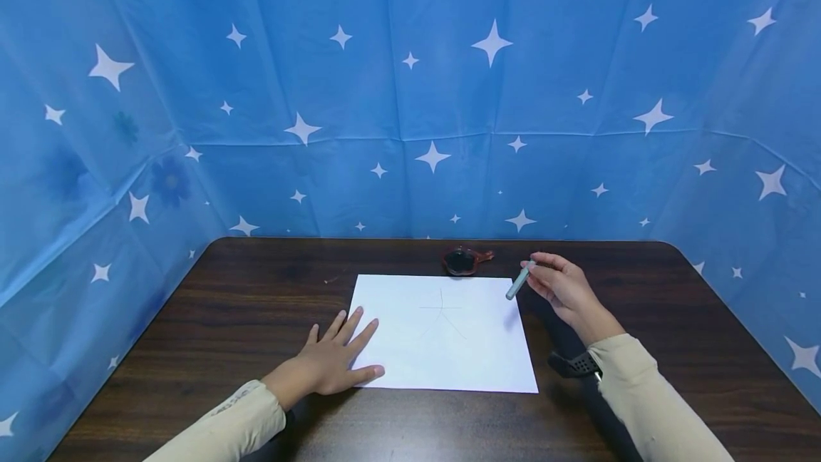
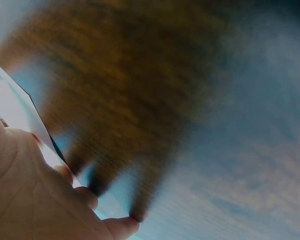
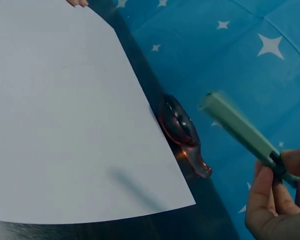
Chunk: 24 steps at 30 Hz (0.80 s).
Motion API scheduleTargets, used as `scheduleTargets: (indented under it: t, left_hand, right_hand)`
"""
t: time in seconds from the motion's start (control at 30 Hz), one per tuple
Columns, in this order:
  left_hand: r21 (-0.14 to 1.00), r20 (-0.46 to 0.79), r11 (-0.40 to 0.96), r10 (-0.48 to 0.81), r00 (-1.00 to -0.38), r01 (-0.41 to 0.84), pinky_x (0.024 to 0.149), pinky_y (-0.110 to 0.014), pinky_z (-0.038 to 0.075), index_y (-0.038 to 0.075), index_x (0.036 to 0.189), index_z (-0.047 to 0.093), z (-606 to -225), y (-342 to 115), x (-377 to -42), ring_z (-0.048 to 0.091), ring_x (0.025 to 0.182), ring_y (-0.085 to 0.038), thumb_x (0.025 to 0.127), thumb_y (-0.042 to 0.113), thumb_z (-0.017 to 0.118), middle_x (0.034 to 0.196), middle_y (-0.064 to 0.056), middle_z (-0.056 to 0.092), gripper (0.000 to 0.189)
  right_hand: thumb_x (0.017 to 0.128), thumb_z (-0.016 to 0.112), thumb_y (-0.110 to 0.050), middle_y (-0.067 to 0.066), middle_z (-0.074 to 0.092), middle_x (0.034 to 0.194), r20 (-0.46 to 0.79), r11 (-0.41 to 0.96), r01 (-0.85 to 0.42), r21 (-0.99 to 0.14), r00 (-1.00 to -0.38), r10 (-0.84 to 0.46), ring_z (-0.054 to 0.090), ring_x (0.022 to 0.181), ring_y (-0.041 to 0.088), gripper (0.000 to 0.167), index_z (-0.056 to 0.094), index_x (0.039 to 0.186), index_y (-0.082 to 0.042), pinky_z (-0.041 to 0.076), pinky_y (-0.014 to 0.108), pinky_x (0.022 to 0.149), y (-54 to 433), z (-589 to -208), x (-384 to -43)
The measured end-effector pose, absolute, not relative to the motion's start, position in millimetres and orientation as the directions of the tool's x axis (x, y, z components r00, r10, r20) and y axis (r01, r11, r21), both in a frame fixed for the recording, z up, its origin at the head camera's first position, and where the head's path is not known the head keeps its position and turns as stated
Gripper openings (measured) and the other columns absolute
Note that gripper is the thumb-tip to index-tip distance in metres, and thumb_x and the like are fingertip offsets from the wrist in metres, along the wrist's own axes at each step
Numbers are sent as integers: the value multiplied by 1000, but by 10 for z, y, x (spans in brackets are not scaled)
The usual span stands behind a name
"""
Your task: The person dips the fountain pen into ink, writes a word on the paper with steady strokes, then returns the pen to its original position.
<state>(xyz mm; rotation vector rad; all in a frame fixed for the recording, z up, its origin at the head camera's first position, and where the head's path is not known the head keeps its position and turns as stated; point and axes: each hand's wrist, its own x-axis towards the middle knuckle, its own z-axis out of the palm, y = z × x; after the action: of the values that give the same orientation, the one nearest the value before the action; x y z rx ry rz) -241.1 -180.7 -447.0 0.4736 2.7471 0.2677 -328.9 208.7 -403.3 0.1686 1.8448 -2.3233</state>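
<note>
A white sheet of paper point(image 1: 494, 355) lies on the dark wooden table, with a few thin crossing lines drawn near its upper middle. My left hand point(image 1: 333, 362) rests flat on the sheet's left edge, fingers spread; its palm point(image 2: 25, 195) fills the lower corner of the left wrist view. Above the sheet's right edge, my right hand point(image 1: 564, 294) pinches a slim pale-green utility knife point(image 1: 518, 281) between thumb and fingers. In the right wrist view the knife point(image 3: 240, 127) shows a dark slider by the thumb, and its far end is blurred. No blade can be made out.
A glossy dark, rounded object with a red-brown handle point(image 1: 462, 261) lies just behind the paper's far edge. The brown table point(image 1: 256, 291) ends at a blue curtain point(image 1: 359, 191) with white stars. A black watch band point(image 1: 574, 364) is on the right wrist.
</note>
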Motion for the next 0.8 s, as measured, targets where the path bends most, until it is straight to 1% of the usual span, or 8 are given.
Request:
scheduleTargets:
  t: [0.13, 0.2, 0.33, 0.43, 0.5, 0.57, 0.7, 0.8]
  left_hand:
    - [241, -305, 929, 346, -888, 279, 107, -71, 0, 26, 155, 14, -4386, -1780, -2375, -1, 147, -35, 89, 72, 38, 162, -8, -1, 84]
    - [243, -304, 931, 340, -890, 273, 107, -70, 1, 26, 155, 15, -4357, -1766, -2360, 0, 147, -35, 90, 70, 39, 162, -8, -1, 82]
    - [246, -301, 930, 341, -890, 273, 107, -70, 3, 26, 155, 15, -4339, -1749, -2346, 1, 147, -35, 91, 69, 39, 162, -8, 0, 81]
    - [243, -300, 931, 341, -891, 274, 107, -70, 3, 26, 155, 14, -4350, -1754, -2340, 1, 147, -35, 91, 69, 39, 162, -8, 0, 81]
    - [239, -300, 931, 341, -891, 276, 108, -70, 3, 26, 155, 14, -4359, -1758, -2341, 1, 147, -35, 91, 69, 39, 162, -7, 0, 81]
    - [237, -299, 931, 340, -892, 276, 108, -70, 2, 27, 155, 14, -4368, -1764, -2345, 1, 147, -34, 90, 70, 38, 162, -7, 0, 82]
    - [240, -298, 930, 343, -891, 278, 108, -70, 2, 27, 155, 14, -4374, -1773, -2356, 1, 147, -34, 90, 70, 38, 162, -7, 0, 82]
    - [242, -299, 930, 343, -891, 277, 108, -70, 3, 27, 155, 14, -4374, -1778, -2356, 1, 147, -34, 90, 71, 38, 162, -7, -1, 82]
  right_hand:
    - [96, 57, -8, -3, 70, 106, -181, -110, 187, -976, -981, -67, 66, 94, 6, 46, 34, 135, -1, 51, 22, 88, 2093, -4037, -3348]
    - [97, 56, -11, -1, 69, 113, -177, -31, 181, -983, -980, -87, 64, 94, 4, 52, 32, 141, 3, 49, 24, 93, 2102, -4037, -3396]
    - [100, 52, -16, 6, 63, 127, -157, 122, 143, -982, -981, -115, 59, 105, 14, 47, 42, 140, 4, 43, 34, 103, 2112, -4051, -3505]
    - [100, 51, -17, 13, 59, 131, -135, 211, 107, -972, -983, -121, 53, 120, 28, 44, 44, 140, 2, 39, 43, 106, 2083, -4088, -3598]
    - [100, 51, -15, 18, 56, 129, -98, 278, 60, -959, -987, -125, 49, 124, 34, 43, 45, 139, 1, 39, 48, 104, 2058, -4122, -3656]
    - [100, 52, -13, 21, 55, 125, -40, 352, -8, -936, -991, -128, 51, 120, 36, 40, 48, 137, 0, 42, 50, 100, 2026, -4159, -3710]
    - [97, 57, -10, 21, 63, 112, 88, 495, -114, -861, -993, -77, 60, 99, 31, 30, 61, 124, 1, 50, 44, 84, 1954, -4240, -3805]
    - [95, 61, -13, 18, 66, 106, 111, 576, -101, -811, -994, -19, 62, 93, 29, 24, 67, 114, 0, 51, 44, 80, 1897, -4313, -3886]
